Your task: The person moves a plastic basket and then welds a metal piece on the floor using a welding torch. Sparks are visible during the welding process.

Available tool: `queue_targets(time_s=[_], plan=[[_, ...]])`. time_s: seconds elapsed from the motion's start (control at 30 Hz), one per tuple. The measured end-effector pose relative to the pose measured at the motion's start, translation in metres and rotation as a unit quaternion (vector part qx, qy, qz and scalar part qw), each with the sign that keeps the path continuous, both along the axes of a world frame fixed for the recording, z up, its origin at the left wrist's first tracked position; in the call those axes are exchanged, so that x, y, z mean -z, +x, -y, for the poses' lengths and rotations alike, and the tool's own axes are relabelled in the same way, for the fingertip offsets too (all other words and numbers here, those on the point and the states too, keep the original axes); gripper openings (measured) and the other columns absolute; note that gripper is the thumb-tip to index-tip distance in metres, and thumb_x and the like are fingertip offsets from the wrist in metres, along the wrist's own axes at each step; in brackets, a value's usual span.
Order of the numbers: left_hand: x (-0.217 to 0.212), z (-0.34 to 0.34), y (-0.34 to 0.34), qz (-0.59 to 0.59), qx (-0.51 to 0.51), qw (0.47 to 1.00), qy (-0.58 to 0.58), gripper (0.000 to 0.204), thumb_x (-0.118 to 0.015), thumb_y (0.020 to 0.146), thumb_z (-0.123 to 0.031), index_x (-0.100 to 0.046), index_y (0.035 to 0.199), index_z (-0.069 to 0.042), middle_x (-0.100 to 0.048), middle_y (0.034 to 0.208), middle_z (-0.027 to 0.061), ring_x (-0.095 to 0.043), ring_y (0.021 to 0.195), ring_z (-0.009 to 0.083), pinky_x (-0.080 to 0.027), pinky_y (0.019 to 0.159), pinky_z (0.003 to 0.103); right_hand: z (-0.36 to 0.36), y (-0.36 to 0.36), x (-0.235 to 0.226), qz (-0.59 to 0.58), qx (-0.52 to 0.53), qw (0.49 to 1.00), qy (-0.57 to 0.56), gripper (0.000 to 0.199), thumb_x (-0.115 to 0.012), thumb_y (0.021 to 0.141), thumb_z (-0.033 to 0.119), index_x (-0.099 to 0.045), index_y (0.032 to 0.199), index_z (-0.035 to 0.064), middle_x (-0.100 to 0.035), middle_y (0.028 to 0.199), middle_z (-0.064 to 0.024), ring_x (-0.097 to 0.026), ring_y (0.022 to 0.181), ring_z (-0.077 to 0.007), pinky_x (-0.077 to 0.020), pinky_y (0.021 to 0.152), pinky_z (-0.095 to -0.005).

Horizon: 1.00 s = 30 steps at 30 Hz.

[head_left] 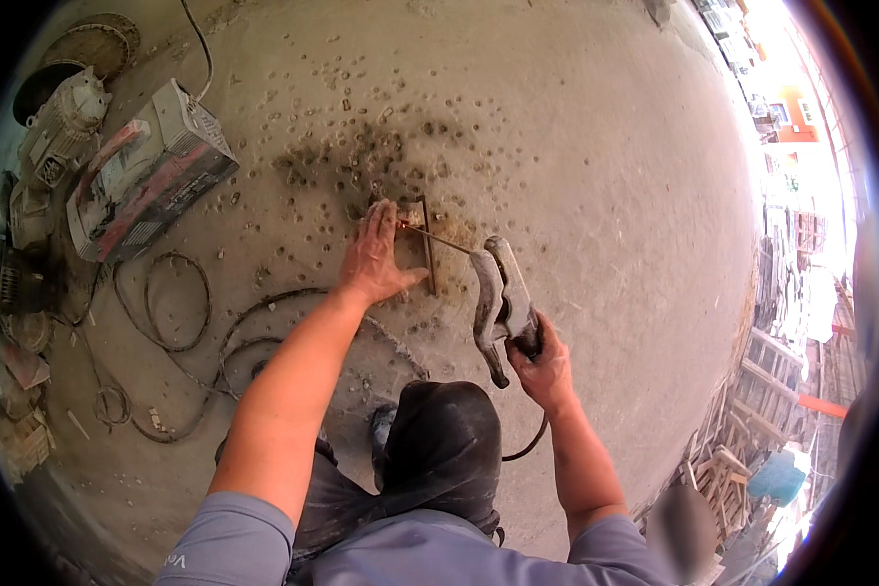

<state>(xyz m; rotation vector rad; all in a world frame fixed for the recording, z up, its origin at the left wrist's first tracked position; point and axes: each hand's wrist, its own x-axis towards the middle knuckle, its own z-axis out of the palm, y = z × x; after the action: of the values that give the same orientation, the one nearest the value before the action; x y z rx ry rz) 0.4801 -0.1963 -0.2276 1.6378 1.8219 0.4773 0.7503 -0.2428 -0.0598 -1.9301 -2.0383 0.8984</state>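
The left hand (376,256) lies flat and open, fingers spread, pressing on a small metal piece (418,239) that sits on the concrete floor (596,176) in a dark scorched patch, straight ahead of the person's bent knee (439,439). The right hand (542,366) is closed around the handle of an electrode holder (500,298), whose thin welding rod (439,237) reaches left so its tip meets the metal piece just beside the left hand's fingertips. A welding machine (142,176) stands well apart at the upper left, with cables (181,322) looping over the floor toward the person.
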Motion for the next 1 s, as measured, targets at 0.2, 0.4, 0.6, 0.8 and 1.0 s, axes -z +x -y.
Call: queue_targets(time_s=[0.2, 0.4, 0.6, 0.8, 1.0], plan=[[-0.001, 0.0, 0.004, 0.017, -0.002, 1.0, 0.007, 0.122, -0.077, 0.072, -0.057, -0.008, 0.157, -0.002, -0.018, 0.162, 0.0178, -0.018, 0.15, 0.033, -0.023, 0.122, 0.042, -0.005, -0.004, 0.003, -0.002, -0.011, 1.0, 0.01, 0.055, -0.074, 0.081, 0.013, -0.054, 0.131, 0.002, -0.071, 0.093, -0.0196, -0.073, 0.087, -0.0305, -0.0552, 0.076, -0.0376], [0.012, 0.002, 0.004, 0.039, -0.028, 0.996, 0.076, 0.121, -0.081, 0.069, -0.054, -0.014, 0.156, -0.004, -0.022, 0.16, 0.0191, -0.026, 0.147, 0.0354, -0.03, 0.118, 0.047, -0.007, -0.006, 0.002, 0.021, -0.011, 1.0, 0.005, 0.056, -0.075, 0.08, 0.014, -0.054, 0.131, 0.0023, -0.07, 0.09, -0.018, -0.071, 0.08, -0.0287, -0.0547, 0.075, -0.0359], [0.009, 0.002, 0.005, 0.039, -0.012, 0.997, 0.061, 0.122, -0.081, 0.069, -0.055, -0.012, 0.157, -0.005, -0.019, 0.161, 0.0191, -0.02, 0.149, 0.0371, -0.025, 0.12, 0.047, -0.007, -0.005, 0.006, 0.026, -0.016, 0.999, 0.014, 0.055, -0.072, 0.082, 0.015, -0.053, 0.132, 0.0016, -0.07, 0.098, -0.0231, -0.072, 0.091, -0.0335, -0.0548, 0.08, -0.0402], [0.013, -0.011, 0.02, 0.06, 0.054, 0.996, 0.04, 0.122, -0.072, 0.074, -0.063, -0.007, 0.156, 0.001, -0.016, 0.162, 0.0192, -0.014, 0.151, 0.0307, -0.019, 0.123, 0.044, -0.004, 0.013, 0.004, -0.024, -0.036, 0.999, 0.021, 0.054, -0.065, 0.085, 0.015, -0.051, 0.133, -0.0021, -0.07, 0.102, -0.0226, -0.072, 0.092, -0.0365, -0.0554, 0.078, -0.0413], [0.006, -0.008, 0.015, -0.015, 0.058, 0.998, 0.029, 0.123, -0.065, 0.076, -0.073, -0.009, 0.156, 0.001, -0.015, 0.162, 0.0181, -0.013, 0.152, 0.0297, -0.016, 0.124, 0.044, -0.008, 0.009, 0.012, -0.023, -0.022, 0.999, 0.014, 0.054, -0.066, 0.085, 0.014, -0.051, 0.134, -0.0014, -0.067, 0.116, -0.023, -0.07, 0.098, -0.0331, -0.054, 0.082, -0.0394]])
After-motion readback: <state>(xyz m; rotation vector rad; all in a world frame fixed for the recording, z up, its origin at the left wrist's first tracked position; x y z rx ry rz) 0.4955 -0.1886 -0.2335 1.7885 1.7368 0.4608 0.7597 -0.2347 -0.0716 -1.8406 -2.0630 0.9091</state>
